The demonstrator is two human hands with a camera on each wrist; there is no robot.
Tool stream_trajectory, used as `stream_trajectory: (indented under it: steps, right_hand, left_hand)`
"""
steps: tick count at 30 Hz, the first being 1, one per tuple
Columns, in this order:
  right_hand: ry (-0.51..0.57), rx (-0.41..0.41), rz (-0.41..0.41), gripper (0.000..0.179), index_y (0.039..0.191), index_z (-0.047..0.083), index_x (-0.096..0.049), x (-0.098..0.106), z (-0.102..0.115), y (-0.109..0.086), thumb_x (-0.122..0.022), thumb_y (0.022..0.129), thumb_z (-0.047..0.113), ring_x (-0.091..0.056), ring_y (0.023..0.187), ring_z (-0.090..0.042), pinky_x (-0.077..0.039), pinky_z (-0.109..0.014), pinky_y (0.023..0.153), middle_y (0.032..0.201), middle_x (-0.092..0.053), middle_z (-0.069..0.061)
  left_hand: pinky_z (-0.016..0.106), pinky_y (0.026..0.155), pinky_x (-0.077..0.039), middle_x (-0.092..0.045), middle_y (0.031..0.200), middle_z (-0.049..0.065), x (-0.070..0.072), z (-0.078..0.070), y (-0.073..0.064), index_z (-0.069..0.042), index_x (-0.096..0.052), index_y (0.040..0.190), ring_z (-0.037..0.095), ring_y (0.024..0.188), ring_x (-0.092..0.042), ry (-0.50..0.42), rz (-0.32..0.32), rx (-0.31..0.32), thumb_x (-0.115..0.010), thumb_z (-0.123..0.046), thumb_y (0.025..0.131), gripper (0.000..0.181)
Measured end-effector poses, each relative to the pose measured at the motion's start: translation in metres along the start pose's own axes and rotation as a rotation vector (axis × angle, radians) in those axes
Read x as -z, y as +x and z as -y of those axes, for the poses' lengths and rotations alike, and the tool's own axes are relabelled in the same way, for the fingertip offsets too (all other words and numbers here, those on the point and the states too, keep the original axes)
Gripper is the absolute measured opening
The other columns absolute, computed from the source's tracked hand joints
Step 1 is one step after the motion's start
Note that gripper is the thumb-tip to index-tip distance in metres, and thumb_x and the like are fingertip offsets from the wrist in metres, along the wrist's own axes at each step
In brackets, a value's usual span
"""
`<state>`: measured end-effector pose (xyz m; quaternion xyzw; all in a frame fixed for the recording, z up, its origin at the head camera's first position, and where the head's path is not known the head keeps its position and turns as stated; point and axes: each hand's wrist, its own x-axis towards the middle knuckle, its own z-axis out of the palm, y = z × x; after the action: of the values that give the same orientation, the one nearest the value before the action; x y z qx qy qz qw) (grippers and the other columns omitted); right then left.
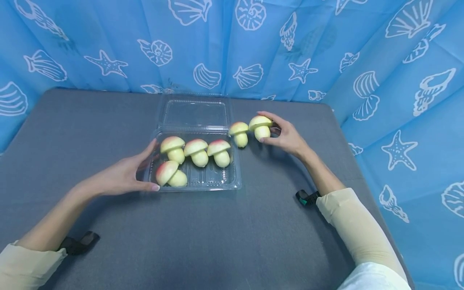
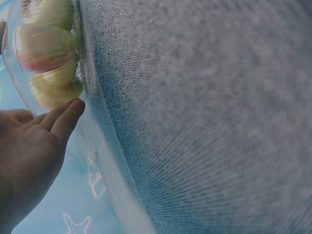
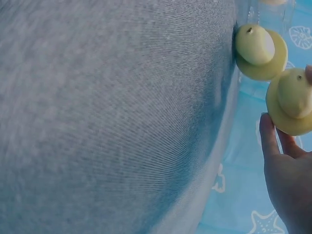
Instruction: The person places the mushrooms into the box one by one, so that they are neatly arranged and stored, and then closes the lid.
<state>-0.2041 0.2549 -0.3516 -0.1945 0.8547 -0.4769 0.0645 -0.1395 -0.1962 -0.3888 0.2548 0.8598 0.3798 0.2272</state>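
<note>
My right hand (image 1: 286, 139) pinches a pale yellow toy mushroom (image 1: 262, 132) between thumb and fingers; in the right wrist view this mushroom (image 3: 295, 100) is raised off the table. Just left of it stands another toy mushroom (image 1: 239, 135), beside the clear plastic container (image 1: 203, 186). Spread across the container's left end, my left hand (image 1: 125, 175) holds it with the thumb at the front corner and fingers along the side. Inside lie several toy mushrooms (image 1: 197, 152) with pink-tinged caps: a row at the back and one tilted at front left (image 1: 170, 174).
The container's hinged lid (image 1: 195, 112) lies folded back behind it. A grey cloth covers the table (image 1: 217, 241). A blue curtain (image 1: 224, 48) with white shell prints hangs along the back and right. Black straps (image 1: 306, 198) are on both wrists.
</note>
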Motion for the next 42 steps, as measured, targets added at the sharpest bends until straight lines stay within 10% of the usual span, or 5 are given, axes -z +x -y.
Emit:
stream_trajectory:
  steps: [20, 42]
  right_hand:
    - [-0.04, 0.145, -0.003, 0.07, 0.146, -0.003, -0.045, -0.008, 0.024, -0.012, -0.075, 0.082, -0.006, -0.049, 0.127, -0.027, -0.045, -0.04, 0.105, 0.144, -0.049, -0.019]
    - [0.001, 0.332, 0.168, 0.072, 0.141, -0.011, -0.046, -0.039, 0.052, -0.016, -0.078, 0.077, -0.01, -0.05, 0.129, -0.034, -0.048, -0.048, 0.103, 0.144, -0.047, -0.027]
  left_hand:
    - [0.054, 0.113, -0.03, 0.003, 0.166, 0.014, -0.002, 0.001, 0.001, -0.018, 0.015, 0.158, 0.039, 0.145, -0.027, 0.006, -0.005, 0.015, -0.08, -0.043, 0.083, 0.123]
    - [0.058, 0.112, -0.031, 0.001, 0.165, 0.016, -0.004, -0.006, -0.001, -0.015, 0.013, 0.158, 0.043, 0.143, -0.028, 0.045, -0.023, 0.048, -0.079, -0.049, 0.081, 0.125]
